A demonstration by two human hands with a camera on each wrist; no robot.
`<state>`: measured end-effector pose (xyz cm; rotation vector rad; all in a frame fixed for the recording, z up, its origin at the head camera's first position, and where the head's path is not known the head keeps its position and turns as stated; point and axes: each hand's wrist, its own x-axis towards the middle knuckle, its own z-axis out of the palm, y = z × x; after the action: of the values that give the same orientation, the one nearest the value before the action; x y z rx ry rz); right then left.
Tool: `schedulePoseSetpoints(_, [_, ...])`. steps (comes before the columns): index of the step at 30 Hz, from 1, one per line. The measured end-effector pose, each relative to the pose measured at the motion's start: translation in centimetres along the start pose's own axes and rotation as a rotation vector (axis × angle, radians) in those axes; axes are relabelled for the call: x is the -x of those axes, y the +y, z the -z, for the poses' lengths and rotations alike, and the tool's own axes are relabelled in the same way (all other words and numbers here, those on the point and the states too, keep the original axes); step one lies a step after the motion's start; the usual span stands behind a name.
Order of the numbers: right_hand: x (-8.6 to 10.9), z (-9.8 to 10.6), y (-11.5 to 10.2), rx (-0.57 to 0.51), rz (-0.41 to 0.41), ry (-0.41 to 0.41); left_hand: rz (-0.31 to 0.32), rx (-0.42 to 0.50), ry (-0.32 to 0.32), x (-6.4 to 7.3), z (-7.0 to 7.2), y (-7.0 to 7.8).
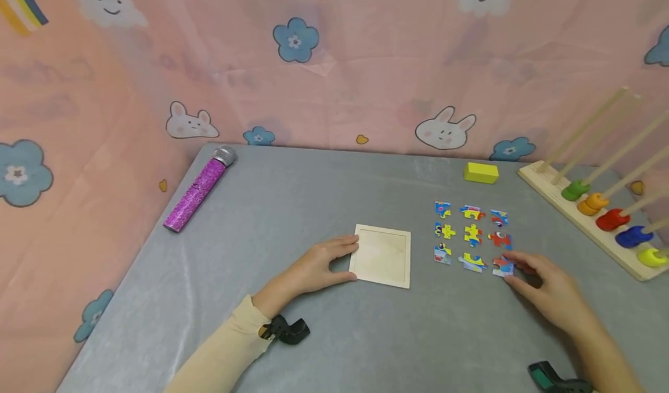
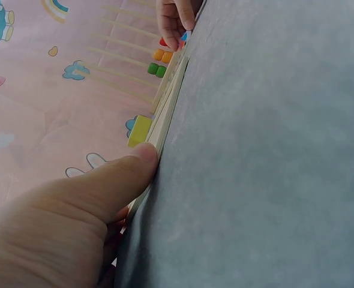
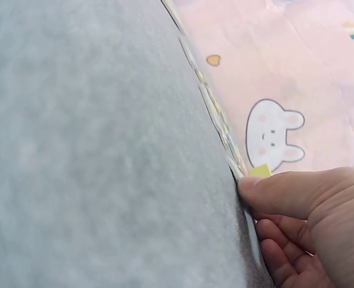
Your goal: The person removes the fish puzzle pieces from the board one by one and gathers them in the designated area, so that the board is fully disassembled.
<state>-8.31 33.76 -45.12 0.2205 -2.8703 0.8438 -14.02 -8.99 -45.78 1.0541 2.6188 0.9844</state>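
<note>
A square wooden puzzle tray (image 1: pixel 380 256) with a raised rim lies on the table in the head view. My left hand (image 1: pixel 326 263) holds its left side, fingers at the upper part of that edge and thumb at the lower corner. In the left wrist view my thumb (image 2: pixel 120 180) lies against the tray's edge. To the right, several colourful jigsaw pieces (image 1: pixel 473 234) lie apart in rows. My right hand (image 1: pixel 549 291) pinches the nearest right-hand jigsaw piece (image 1: pixel 502 266) between thumb and fingers. The right wrist view shows that grip edge-on, the piece mostly hidden by the thumb (image 3: pixel 279 191).
A yellow block (image 1: pixel 481 173) sits behind the jigsaw pieces. At the right stands a wooden peg rack (image 1: pixel 585 222) with coloured beads on its rods. A glittery purple microphone (image 1: pixel 195 193) lies at the far left of the grey-covered table (image 1: pixel 292 207). A pink printed cloth hangs behind.
</note>
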Motion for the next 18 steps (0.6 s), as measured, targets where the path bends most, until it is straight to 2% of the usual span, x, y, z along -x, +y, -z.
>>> schedulePoseSetpoints(5, [0.04,-0.57,0.06,-0.002,0.003,0.012,-0.009,-0.002,0.004,0.21,0.12,-0.04])
schedulePoseSetpoints(9, [0.06,-0.64,0.08,0.015,-0.032,-0.006,-0.016,-0.005,0.006,0.31,0.14,0.0])
schedulePoseSetpoints(18, [-0.09,-0.52,0.1,-0.01,-0.053,-0.045,-0.003,-0.003,0.007,0.37,0.02,-0.08])
